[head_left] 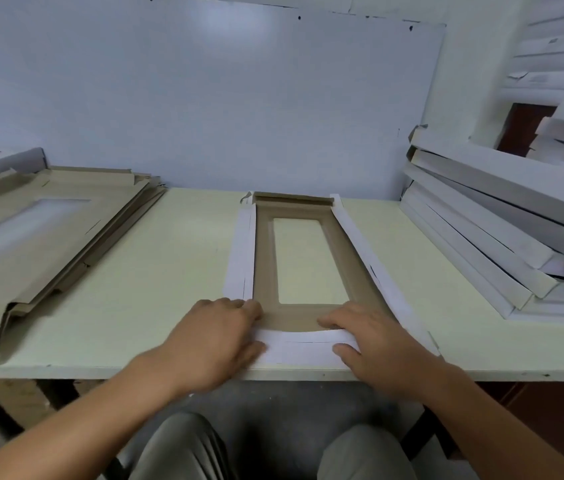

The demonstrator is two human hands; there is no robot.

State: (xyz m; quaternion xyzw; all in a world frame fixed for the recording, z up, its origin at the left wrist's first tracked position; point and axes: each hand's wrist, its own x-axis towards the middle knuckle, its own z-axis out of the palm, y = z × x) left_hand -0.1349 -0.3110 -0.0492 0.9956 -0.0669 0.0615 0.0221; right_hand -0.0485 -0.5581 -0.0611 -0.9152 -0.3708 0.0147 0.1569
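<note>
1. The cardboard frame (263, 258) is laid flat on the table (169, 271), stretching away beyond the fingertips.
2. Its near white flap (304, 348) is pressed down by the left hand (219, 336) and the right hand (370, 337), with the fingers kept together and nearly straight.

Even soft light, wall glare, edges warped, slight blur.

Pale green surface (169, 271) set against a white wall panel (204, 98), brown flattened cardboard (48, 230) stacked left, white boxes (498, 209) piled right.
</note>
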